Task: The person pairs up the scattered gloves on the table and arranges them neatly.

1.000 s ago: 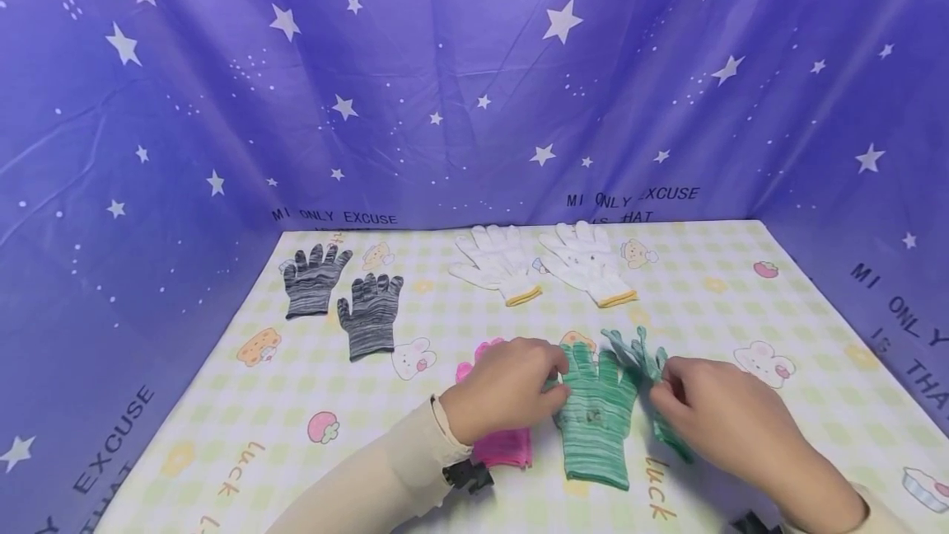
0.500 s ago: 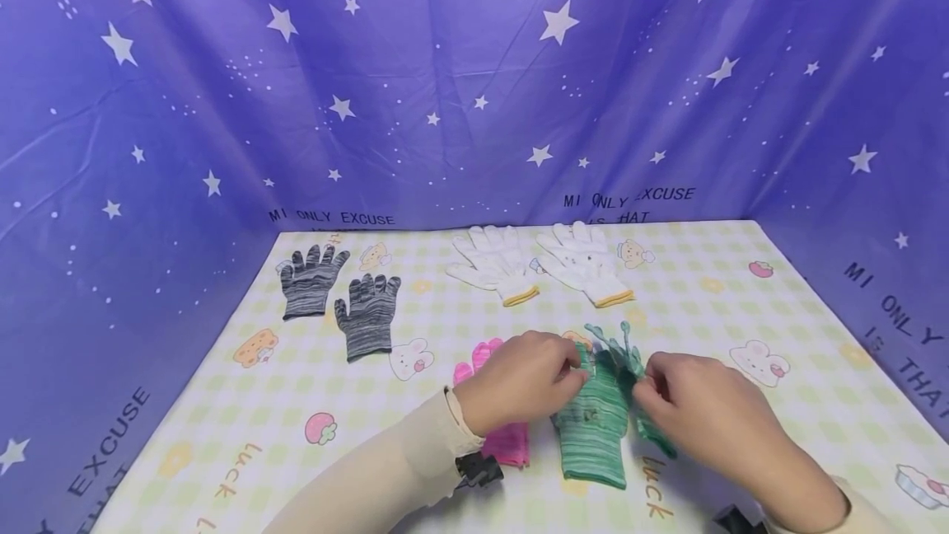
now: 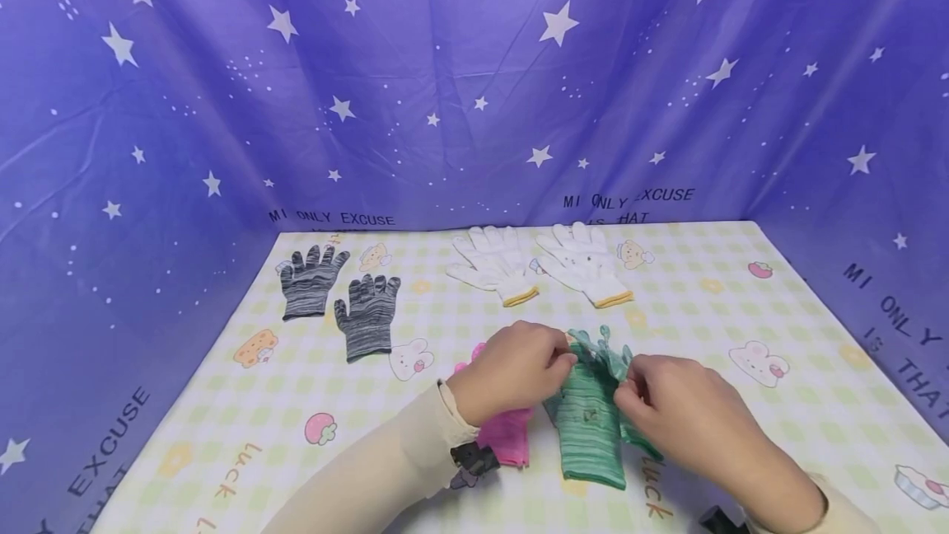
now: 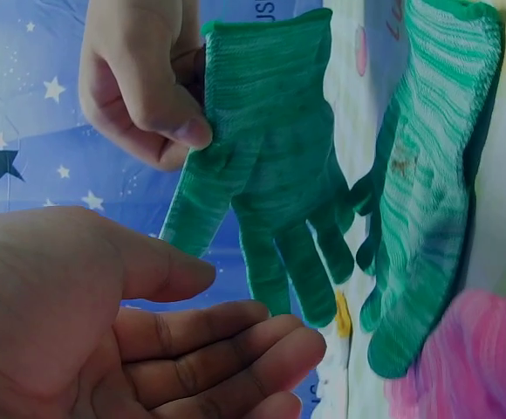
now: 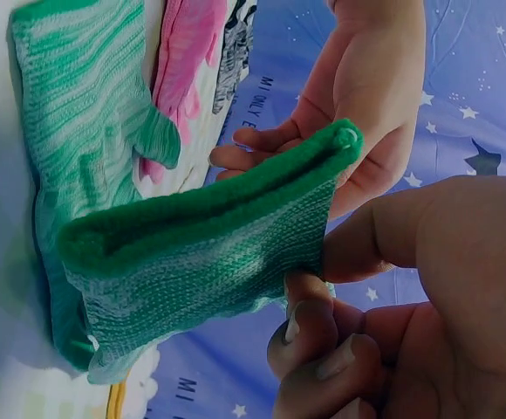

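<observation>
My right hand (image 3: 693,414) pinches a green knit glove (image 4: 270,140) by its side edge, between thumb and bent fingers. That glove is raised and tilted, its cuff opening facing the right wrist camera and its fingers dangling. A second green glove (image 3: 591,435) with a small dark mark lies on the table just left of it, cuff toward me. Over on the left, my left hand (image 3: 511,373) hovers with fingers loosely bent and thumb apart, close to the raised glove's fingers; whether they touch I cannot tell. Beneath that hand lies a pink glove (image 3: 507,435), partly hidden.
Two black-and-grey gloves (image 3: 371,316) lie on the left of the checked tablecloth (image 3: 259,410). Two white gloves (image 3: 586,262) with yellow cuff edges lie at the back. A purple star-patterned curtain (image 3: 460,105) surrounds the table's back and sides.
My right hand has carried the pinched green glove leftward, now over the edge of the lying one. My left hand shifted right, then drew back slightly. The other gloves stay put.
</observation>
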The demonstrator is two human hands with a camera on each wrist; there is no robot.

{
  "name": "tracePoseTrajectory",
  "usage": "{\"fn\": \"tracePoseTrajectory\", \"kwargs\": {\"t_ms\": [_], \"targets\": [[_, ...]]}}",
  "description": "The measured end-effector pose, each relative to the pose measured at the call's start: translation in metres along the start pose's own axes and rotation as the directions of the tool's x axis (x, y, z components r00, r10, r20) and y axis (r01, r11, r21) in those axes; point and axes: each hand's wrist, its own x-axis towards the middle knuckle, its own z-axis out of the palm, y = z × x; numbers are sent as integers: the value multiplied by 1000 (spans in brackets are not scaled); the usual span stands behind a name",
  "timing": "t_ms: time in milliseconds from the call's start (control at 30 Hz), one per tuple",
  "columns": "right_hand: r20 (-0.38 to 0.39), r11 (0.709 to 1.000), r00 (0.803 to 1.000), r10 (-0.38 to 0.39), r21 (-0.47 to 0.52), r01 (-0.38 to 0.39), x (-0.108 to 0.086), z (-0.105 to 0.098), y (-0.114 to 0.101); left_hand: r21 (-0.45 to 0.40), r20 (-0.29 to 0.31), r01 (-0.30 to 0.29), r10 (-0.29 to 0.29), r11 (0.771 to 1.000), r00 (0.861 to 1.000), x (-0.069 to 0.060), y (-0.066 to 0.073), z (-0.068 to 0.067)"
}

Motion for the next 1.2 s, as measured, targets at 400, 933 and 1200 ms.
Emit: {"fn": "tracePoseTrajectory", "kwargs": {"t_ms": [400,933,1200], "targets": [[56,1000,998,-17,-2,17,1,9,-17,25,31,65,-65,998,997,-10,-13,-4],[82,996,994,-77,-48,82,2,34,-31,156,-26,90,-87,984,996,-18,-18,0],[78,993,993,-92,-66,98,3,43,-34,172,-16,103,-102,980,995,-20,-21,0]]}}
